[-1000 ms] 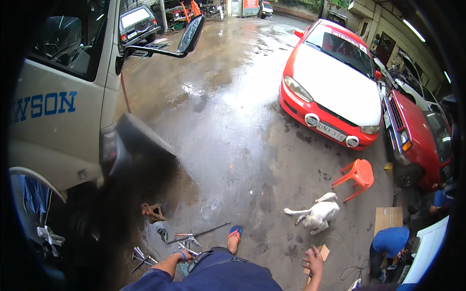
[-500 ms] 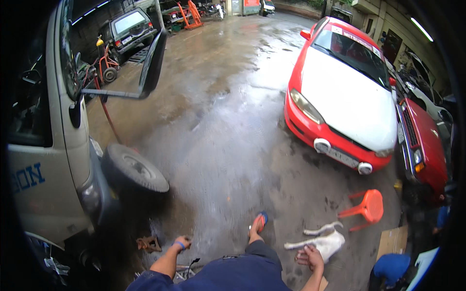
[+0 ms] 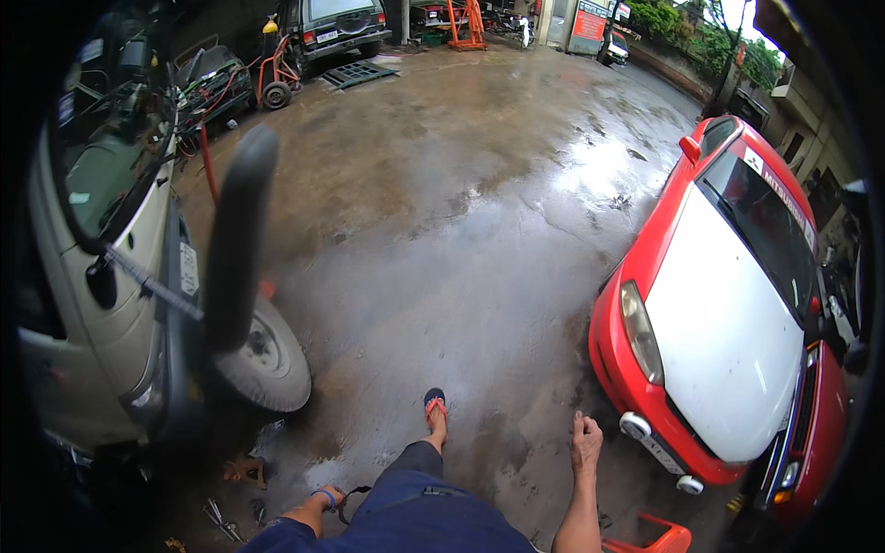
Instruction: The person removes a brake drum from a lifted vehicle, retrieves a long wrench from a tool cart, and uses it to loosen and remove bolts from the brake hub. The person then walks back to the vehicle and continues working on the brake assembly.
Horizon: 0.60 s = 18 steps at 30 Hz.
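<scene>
My right hand [image 3: 585,444] hangs at the right over the wet floor, its fingers curled in, with nothing visible in them. It is nearest to the red car with a white hood [image 3: 724,318], without touching it. Low at the left is my left hand [image 3: 333,495], with a blue band at the wrist. Its fingers are too small and blurred to make out. A black strap [image 3: 354,496] loops beside it at my waist. One foot in a red and dark blue flip-flop [image 3: 435,403] is forward on the floor.
At the left stands a pale vehicle [image 3: 101,323] with a jutting black mirror [image 3: 241,240] and a turned-out wheel [image 3: 269,359]. A rusty metal piece [image 3: 244,471] and tools [image 3: 221,519] lie near it. An orange stool [image 3: 653,536] is at the lower right.
I have moved forward, and the view has swung left. The white dog has left view, and the stool has slid to the lower edge. My right hand's fingers have curled in.
</scene>
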### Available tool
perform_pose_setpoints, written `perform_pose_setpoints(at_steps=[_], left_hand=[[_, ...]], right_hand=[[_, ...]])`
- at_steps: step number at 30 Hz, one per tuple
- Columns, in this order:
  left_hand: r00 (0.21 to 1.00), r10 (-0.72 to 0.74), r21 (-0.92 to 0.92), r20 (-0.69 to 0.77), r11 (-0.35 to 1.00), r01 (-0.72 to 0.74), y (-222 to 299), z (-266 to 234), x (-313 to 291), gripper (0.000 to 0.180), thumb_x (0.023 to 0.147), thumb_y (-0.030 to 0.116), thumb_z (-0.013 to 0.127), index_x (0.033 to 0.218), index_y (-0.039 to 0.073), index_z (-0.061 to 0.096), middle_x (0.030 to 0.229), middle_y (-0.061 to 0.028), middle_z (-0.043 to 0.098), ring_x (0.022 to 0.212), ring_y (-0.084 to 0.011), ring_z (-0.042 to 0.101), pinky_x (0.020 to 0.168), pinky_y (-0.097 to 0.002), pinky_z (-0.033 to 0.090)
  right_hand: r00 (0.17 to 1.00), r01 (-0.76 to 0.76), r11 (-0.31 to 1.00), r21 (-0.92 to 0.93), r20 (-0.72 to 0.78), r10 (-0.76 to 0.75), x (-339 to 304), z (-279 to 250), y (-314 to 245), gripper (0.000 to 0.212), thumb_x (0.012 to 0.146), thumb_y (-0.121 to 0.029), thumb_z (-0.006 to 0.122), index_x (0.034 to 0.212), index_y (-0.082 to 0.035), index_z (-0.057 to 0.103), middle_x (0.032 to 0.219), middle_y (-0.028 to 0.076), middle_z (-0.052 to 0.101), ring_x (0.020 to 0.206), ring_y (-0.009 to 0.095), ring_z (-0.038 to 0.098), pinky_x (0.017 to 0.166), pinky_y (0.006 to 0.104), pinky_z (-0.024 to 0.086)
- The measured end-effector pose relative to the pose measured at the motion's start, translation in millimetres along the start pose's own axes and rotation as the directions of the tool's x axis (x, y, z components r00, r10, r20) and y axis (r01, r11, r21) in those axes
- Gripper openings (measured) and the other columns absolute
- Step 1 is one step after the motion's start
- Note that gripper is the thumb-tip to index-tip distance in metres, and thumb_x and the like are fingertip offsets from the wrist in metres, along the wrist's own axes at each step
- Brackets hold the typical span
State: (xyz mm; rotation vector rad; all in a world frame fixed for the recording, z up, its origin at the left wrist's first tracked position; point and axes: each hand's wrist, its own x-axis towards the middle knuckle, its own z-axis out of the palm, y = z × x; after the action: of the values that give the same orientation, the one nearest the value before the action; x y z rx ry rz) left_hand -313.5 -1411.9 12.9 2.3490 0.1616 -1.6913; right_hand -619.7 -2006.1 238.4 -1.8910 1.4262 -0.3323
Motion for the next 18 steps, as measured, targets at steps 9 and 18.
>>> perform_pose_setpoints(at_steps=[9,18], left_hand=[[0.954,0.272,0.121,-0.122,0.959,-0.258,376.2,-161.5,53.7,0.033,0.081,0.022,0.067,0.108,0.002,0.072,0.094,-0.0160,0.074,0.080,-0.0226,0.073,0.080,-0.0342,0.056],[0.731,0.660,0.434,-0.173,0.717,-0.545,661.4,-294.2,88.3,0.029,0.089,0.024,0.066,0.104,0.000,0.069,0.091,-0.0139,0.074,0.085,-0.0229,0.072,0.078,-0.0358,0.056]], right_hand=[[0.944,-0.330,0.429,0.841,0.286,0.165,200.4,56.8,-129.0,0.098,0.091,-0.072,0.048,0.158,-0.020,0.001,0.125,0.019,0.059,0.113,0.033,0.060,0.097,0.0510,0.044],[0.865,-0.478,0.877,-0.036,0.155,0.478,351.0,172.7,-91.3,0.070,0.090,-0.028,0.067,0.147,0.002,0.038,0.118,0.024,0.067,0.112,0.029,0.065,0.094,0.0354,0.050]])
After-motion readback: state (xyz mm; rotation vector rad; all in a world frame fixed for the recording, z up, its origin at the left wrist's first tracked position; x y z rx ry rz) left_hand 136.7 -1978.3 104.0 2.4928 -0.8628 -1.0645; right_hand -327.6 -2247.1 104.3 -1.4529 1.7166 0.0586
